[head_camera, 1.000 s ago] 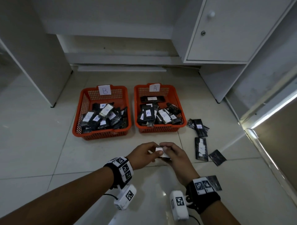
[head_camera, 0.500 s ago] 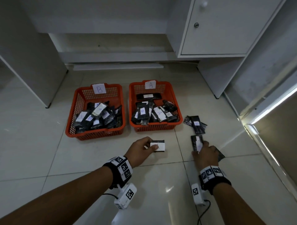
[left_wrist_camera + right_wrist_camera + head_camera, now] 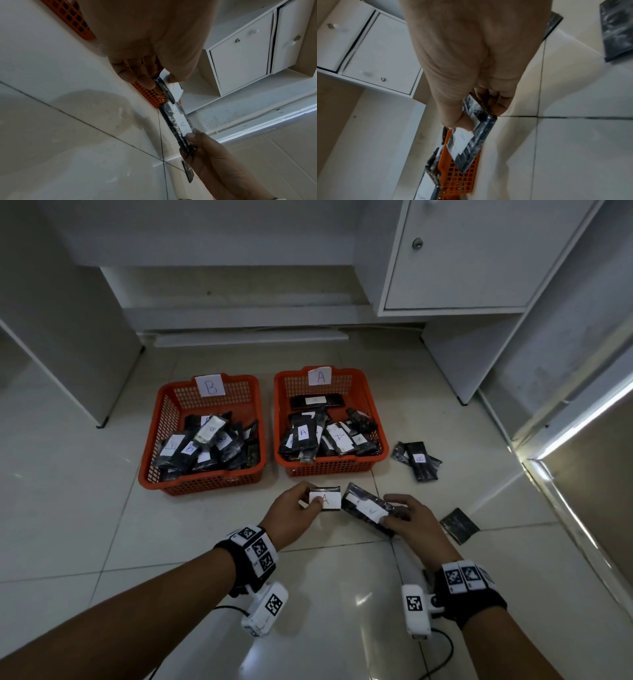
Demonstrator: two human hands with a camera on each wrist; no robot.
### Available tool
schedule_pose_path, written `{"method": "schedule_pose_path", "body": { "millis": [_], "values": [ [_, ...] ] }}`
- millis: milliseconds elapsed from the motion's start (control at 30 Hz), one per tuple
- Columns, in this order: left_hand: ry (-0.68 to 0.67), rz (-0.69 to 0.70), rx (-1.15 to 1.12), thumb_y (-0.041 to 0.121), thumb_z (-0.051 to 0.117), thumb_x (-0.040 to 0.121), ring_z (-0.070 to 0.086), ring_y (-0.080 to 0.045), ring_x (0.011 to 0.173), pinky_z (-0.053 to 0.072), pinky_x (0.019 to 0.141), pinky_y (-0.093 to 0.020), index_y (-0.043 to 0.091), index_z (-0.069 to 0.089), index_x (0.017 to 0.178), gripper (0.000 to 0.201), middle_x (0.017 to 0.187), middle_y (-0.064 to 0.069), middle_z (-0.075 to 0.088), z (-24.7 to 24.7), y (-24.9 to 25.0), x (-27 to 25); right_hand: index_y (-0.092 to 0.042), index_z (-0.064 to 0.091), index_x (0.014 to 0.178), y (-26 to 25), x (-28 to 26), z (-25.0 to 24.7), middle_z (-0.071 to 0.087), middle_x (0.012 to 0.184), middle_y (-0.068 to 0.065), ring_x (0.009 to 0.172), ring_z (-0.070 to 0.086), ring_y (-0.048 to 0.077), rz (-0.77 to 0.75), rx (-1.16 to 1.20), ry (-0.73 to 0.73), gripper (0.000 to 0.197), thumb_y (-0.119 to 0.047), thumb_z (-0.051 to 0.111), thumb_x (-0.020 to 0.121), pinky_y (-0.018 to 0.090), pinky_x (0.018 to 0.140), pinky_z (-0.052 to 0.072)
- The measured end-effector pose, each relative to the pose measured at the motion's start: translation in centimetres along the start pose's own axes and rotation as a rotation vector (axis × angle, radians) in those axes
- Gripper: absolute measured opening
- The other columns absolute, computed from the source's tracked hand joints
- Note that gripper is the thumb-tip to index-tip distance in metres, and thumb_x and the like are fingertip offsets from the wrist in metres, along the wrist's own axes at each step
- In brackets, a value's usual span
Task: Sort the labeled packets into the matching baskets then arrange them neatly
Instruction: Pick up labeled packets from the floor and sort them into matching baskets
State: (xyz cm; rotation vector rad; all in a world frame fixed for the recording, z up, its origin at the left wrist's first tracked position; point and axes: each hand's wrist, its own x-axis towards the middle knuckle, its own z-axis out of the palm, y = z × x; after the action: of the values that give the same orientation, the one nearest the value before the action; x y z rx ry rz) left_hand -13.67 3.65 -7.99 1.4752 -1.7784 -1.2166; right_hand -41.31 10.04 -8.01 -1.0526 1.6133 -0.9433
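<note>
Two orange baskets (image 3: pixel 161 436) (image 3: pixel 380 419), each holding too many packets to count; two hand-held packets (image 3: pixel 325 498) (image 3: pixel 366 508); loose floor packets (image 3: pixel 419 460) (image 3: pixel 459 525), at least three.

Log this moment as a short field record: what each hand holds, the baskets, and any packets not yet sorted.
left hand: pinches a black packet labelled A
right hand: grips a longer black packet; its label letter is not clearly readable
basket B: orange, on the left, holds a loose pile of packets
basket A: orange, on the right, holds a loose pile of packets
unsorted on floor: small stack topped by a packet labelled B right of basket A; one dark packet near the right hand, no label showing
arrangement: both piles untidy
</note>
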Motion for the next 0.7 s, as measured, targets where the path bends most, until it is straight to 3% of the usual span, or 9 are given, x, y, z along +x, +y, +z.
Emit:
{"method": "schedule_pose_path", "body": {
  "millis": [100, 167, 233, 300, 400, 500, 567, 700],
  "values": [
    [0.044, 0.004, 0.014, 0.033, 0.061, 0.100, 0.065, -0.007, 0.072, 0.048, 0.062, -0.017, 0.030, 0.064, 0.112, 0.013, 0.100, 0.011, 0.069, -0.7, 0.1, 0.2, -0.021, 0.075, 0.114, -1.5, -0.1, 0.4, 0.080, 0.105, -0.005, 0.100, 0.075, 0.016, -0.061, 0.049, 0.032, 0.032, -0.004, 0.080, 0.087, 0.023, 0.079, 0.059],
    [0.079, 0.009, 0.011, 0.031, 0.061, 0.100, 0.064, -0.007, 0.071, 0.044, 0.059, -0.013, 0.028, 0.064, 0.107, 0.008, 0.096, 0.012, 0.067, -1.2, 0.5, 0.2, -0.021, 0.074, 0.115, -2.5, -0.4, 0.6, 0.080, 0.107, -0.005, 0.103, 0.075, 0.021, -0.084, 0.085, 0.028, 0.031, -0.003, 0.076, 0.090, 0.033, 0.085, 0.063],
    [0.106, 0.029, -0.005, 0.031, 0.062, 0.100, 0.064, -0.008, 0.071, 0.047, 0.060, -0.020, 0.027, 0.065, 0.103, 0.006, 0.094, 0.012, 0.067, -1.9, 0.9, 0.4, -0.022, 0.071, 0.120, -3.4, -0.5, 0.9, 0.080, 0.110, -0.001, 0.103, 0.075, 0.023, -0.091, 0.154, 0.018, 0.036, -0.001, 0.074, 0.091, 0.041, 0.089, 0.063],
    [0.143, 0.067, -0.003, 0.030, 0.064, 0.099, 0.064, -0.010, 0.074, 0.051, 0.063, -0.028, 0.025, 0.065, 0.102, 0.006, 0.093, 0.008, 0.066, -2.9, 1.5, 0.9, -0.021, 0.065, 0.125, -4.5, -0.4, 1.1, 0.079, 0.113, 0.004, 0.105, 0.076, 0.022, -0.103, 0.224, 0.024, 0.042, 0.001, 0.075, 0.091, 0.042, 0.090, 0.063],
    [0.262, 0.116, 0.068, 0.034, 0.064, 0.099, 0.059, -0.009, 0.079, 0.045, 0.070, -0.026, 0.023, 0.066, 0.108, 0.015, 0.094, 0.003, 0.061, -4.6, 2.7, 2.9, -0.019, 0.061, 0.120, -6.1, 1.0, 1.7, 0.079, 0.114, 0.003, 0.106, 0.075, 0.020, -0.152, 0.255, 0.103, 0.042, -0.001, 0.080, 0.087, 0.043, 0.092, 0.061],
    [0.354, 0.104, 0.048, 0.038, 0.062, 0.100, 0.066, -0.010, 0.087, 0.055, 0.077, -0.032, 0.024, 0.066, 0.116, 0.022, 0.100, 0.005, 0.068, -6.1, 4.5, 5.8, -0.026, 0.058, 0.112, -8.5, 3.4, 2.6, 0.077, 0.112, -0.003, 0.097, 0.075, 0.008, -0.196, 0.182, 0.180, 0.039, -0.008, 0.083, 0.087, 0.031, 0.084, 0.059],
    [0.402, 0.098, 0.081, 0.041, 0.064, 0.097, 0.068, -0.011, 0.085, 0.059, 0.078, -0.035, 0.027, 0.063, 0.117, 0.024, 0.093, 0.008, 0.070, -6.3, 5.2, 7.7, -0.028, 0.055, 0.110, -9.8, 5.8, 3.4, 0.076, 0.113, -0.002, 0.094, 0.076, 0.009, -0.209, 0.105, 0.214, 0.037, -0.015, 0.082, 0.089, 0.025, 0.077, 0.059],
    [0.497, 0.052, 0.308, 0.049, 0.066, 0.090, 0.068, -0.021, 0.083, 0.055, 0.078, -0.036, 0.032, 0.059, 0.108, 0.026, 0.079, 0.012, 0.066, -6.1, 4.9, 10.3, -0.029, 0.056, 0.101, -10.4, 10.7, 5.0, 0.074, 0.105, -0.002, 0.089, 0.073, 0.019, -0.197, -0.190, 0.283, 0.031, -0.029, 0.084, 0.085, 0.037, 0.076, 0.060]
  ]
}}
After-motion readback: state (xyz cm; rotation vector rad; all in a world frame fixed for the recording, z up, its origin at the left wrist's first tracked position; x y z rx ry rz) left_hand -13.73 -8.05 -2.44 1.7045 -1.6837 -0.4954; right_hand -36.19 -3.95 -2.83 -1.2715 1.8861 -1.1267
